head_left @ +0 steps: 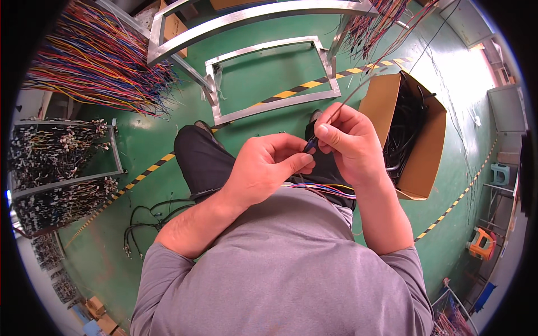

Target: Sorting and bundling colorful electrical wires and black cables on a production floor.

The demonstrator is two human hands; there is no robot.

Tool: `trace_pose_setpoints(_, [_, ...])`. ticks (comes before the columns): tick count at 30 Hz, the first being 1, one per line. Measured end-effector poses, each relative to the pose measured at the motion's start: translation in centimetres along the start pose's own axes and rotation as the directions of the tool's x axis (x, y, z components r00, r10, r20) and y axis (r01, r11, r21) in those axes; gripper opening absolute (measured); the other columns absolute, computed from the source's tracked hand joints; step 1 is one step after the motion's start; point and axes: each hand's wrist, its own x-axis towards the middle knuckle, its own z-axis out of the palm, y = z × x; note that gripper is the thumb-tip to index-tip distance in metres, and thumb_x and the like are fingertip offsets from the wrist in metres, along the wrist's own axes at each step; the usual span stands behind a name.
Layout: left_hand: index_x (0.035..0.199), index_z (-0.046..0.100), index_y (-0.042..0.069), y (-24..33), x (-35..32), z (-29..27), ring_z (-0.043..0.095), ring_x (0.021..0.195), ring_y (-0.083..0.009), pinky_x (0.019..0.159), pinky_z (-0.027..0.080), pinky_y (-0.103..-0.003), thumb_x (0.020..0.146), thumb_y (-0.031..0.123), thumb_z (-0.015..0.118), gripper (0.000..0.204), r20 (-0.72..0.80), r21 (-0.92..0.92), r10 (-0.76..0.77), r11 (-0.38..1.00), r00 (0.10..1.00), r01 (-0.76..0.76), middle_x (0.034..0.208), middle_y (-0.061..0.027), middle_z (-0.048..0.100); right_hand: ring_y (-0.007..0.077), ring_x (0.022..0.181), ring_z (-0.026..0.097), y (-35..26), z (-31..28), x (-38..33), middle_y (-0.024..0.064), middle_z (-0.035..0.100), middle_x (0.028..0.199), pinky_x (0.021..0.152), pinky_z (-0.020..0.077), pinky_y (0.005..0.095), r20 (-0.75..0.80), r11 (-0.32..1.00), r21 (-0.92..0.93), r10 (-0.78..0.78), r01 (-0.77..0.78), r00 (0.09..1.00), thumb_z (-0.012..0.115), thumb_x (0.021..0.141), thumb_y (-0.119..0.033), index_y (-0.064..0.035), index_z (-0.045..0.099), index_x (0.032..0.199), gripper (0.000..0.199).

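Note:
In front of my chest both hands meet over a small blue connector [310, 144]. My left hand [269, 165] pinches it between thumb and fingertips. My right hand [353, 143] is closed on a thin brown wire [350, 96], which runs up and away to the upper right. The wire's end at the connector is partly covered by my fingers, so I cannot tell whether it sits inside. Across my lap, below the hands, lie several coloured wires [325, 188] in blue, yellow, white and red.
A cardboard box [426, 162] of black cables stands at the right. A metal frame [274, 103] is ahead on the green floor. Bundles of coloured wires [101, 56] hang at upper left, above racks of connector-ended wires [56, 148]. Black cables [151, 215] lie on the floor at left.

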Motion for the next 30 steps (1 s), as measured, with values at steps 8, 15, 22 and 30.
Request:
trace_pose_setpoints(8, [0.118, 0.073, -0.008, 0.2, -0.3, -0.1, 0.077, 0.089, -0.0228, 0.085, 0.065, -0.038, 0.110, 0.014, 0.062, 0.026, 0.038, -0.229, -0.136, 0.963, 0.990, 0.141, 0.099, -0.0149, 0.077, 0.0080, 0.075, 0.065, -0.2, 0.5, 0.0, 0.0015, 0.071, 0.091, 0.070, 0.0554, 0.0235, 0.022, 0.996, -0.001, 0.088, -0.088, 0.996, 0.073, 0.104, -0.015, -0.0013, 0.072, 0.108, 0.014])
trace_pose_setpoints(15, [0.117, 0.072, -0.009, 0.8, -0.8, -0.1, 0.079, 0.089, -0.0291, 0.087, 0.066, -0.045, 0.109, 0.018, 0.064, 0.029, 0.069, -0.284, -0.175, 0.940, 0.982, 0.187, 0.100, -0.0175, 0.078, 0.0086, 0.077, 0.068, 0.4, 0.1, 0.3, 0.0024, 0.073, 0.093, 0.070, 0.0566, 0.0240, 0.070, 0.993, 0.065, 0.090, -0.094, 0.994, 0.071, 0.105, -0.015, -0.0005, 0.074, 0.110, 0.016])
trace_pose_setpoints(22, [0.118, 0.074, -0.008, 0.4, -0.8, -0.1, 0.077, 0.090, -0.0229, 0.087, 0.064, -0.036, 0.108, 0.014, 0.066, 0.026, 0.010, -0.370, -0.146, 0.918, 0.989, 0.139, 0.101, -0.0162, 0.078, 0.0105, 0.082, 0.068, 0.9, 0.8, -0.4, 0.0046, 0.074, 0.094, 0.073, 0.0562, 0.0257, 0.031, 0.995, 0.030, 0.096, -0.097, 0.995, 0.071, 0.105, -0.014, 0.0020, 0.074, 0.116, 0.019])
trace_pose_setpoints(30, [0.108, 0.076, -0.005, -0.3, -0.6, -0.2, 0.078, 0.087, -0.0237, 0.084, 0.065, -0.038, 0.107, 0.012, 0.067, 0.020, -0.066, -0.250, -0.059, 0.967, 0.996, 0.041, 0.094, -0.0148, 0.079, 0.0096, 0.083, 0.067, 1.0, 2.1, -1.6, 0.0031, 0.073, 0.093, 0.074, 0.0546, 0.0262, -0.061, 0.995, -0.085, 0.038, -0.043, 0.997, 0.072, 0.103, -0.009, 0.0022, 0.075, 0.109, 0.013])
